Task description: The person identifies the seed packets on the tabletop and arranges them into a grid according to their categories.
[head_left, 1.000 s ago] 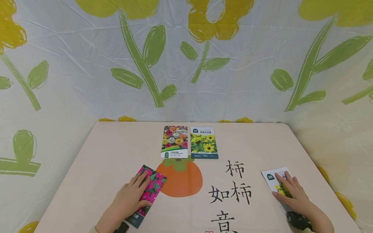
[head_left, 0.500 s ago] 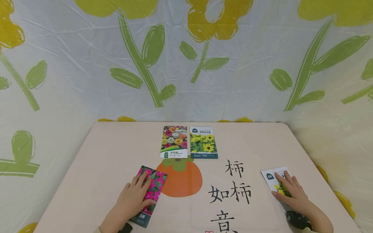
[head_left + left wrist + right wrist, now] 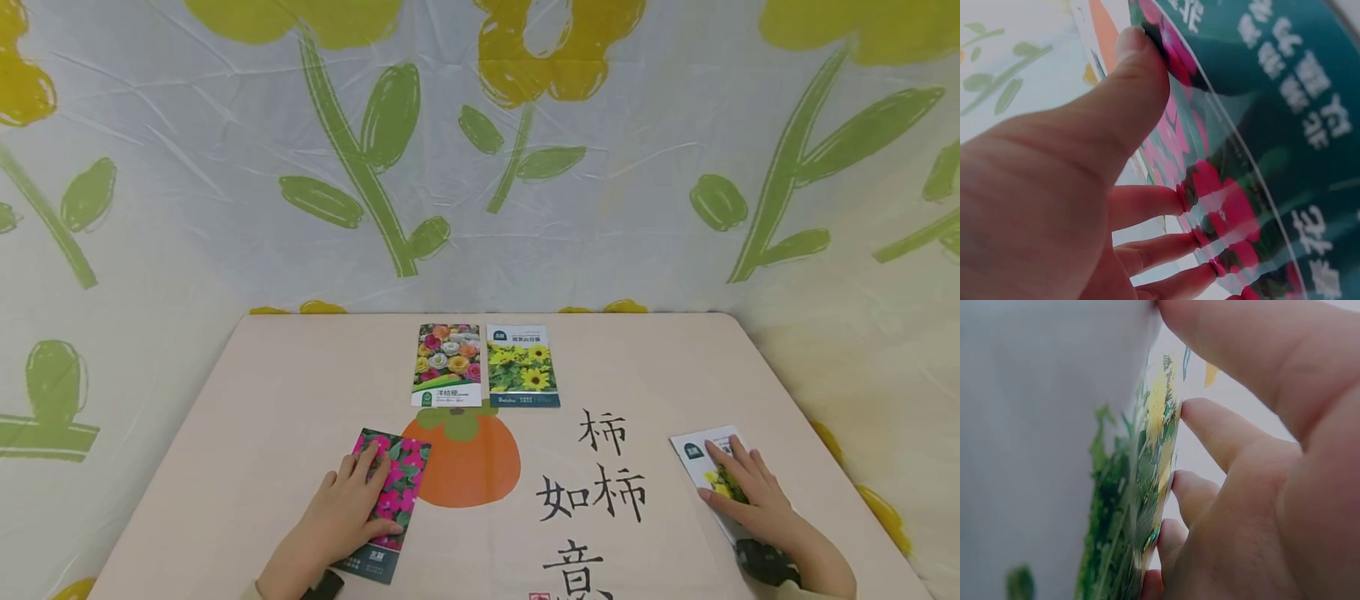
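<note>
We see the left hand (image 3: 330,512) resting extended fingers on the pink-flowered packet (image 3: 396,497) over the left edge of the printed persimmon (image 3: 472,462); the right hand (image 3: 759,500) rests likewise on the yellow-flowered packet (image 3: 716,473), right of the calligraphy (image 3: 619,495).

On the table (image 3: 262,400), toward the back edge, the back left packet (image 3: 447,367) lies just beside the back right packet (image 3: 522,367), a narrow gap between them. Before them is the printed fruit (image 3: 468,467), with the lettering (image 3: 619,493) to its right. The front left packet (image 3: 396,497) lies under the left hand (image 3: 337,510), overlapping the fruit's left side; the front right packet (image 3: 703,467) lies under the right hand (image 3: 759,500), right of the lettering
</note>
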Tool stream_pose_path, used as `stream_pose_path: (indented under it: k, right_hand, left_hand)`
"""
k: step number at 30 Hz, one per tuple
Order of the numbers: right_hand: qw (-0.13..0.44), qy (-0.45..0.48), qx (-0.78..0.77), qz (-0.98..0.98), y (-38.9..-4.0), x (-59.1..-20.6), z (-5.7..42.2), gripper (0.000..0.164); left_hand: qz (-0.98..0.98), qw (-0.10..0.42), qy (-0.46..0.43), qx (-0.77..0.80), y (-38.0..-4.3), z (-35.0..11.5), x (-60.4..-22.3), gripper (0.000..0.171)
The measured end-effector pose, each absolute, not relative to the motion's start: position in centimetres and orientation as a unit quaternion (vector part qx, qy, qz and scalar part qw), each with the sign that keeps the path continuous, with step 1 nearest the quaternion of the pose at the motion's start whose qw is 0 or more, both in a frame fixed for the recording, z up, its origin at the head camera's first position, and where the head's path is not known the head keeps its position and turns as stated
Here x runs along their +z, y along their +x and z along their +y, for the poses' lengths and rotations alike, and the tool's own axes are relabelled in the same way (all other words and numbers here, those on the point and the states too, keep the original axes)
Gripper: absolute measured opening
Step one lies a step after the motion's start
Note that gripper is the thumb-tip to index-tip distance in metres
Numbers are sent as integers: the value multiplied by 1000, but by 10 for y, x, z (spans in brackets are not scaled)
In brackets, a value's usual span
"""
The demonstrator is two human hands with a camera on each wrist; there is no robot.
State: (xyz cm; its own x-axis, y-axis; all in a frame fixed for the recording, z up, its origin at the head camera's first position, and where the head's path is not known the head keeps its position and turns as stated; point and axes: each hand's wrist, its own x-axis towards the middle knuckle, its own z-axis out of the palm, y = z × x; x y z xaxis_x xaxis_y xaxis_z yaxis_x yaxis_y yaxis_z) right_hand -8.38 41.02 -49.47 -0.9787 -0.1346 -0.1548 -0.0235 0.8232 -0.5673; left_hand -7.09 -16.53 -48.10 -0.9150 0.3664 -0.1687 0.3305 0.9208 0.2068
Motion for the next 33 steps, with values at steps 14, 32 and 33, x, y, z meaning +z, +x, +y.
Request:
stream_pose_path:
  k: [14,32,33]
  right_hand:
    - [70,-55,-298,950,-82,-502,413,78]
    - [95,-40,-287,952,-83,-488,405,74]
    - [95,-41,-287,952,-83,-488,405,74]
  left_hand:
    - [980,61,173,78,-70,-157,-479,94]
    - [979,97,133,120,-71,-144,-483,96]
    - [979,95,135,119,-71,-143,-484,95]
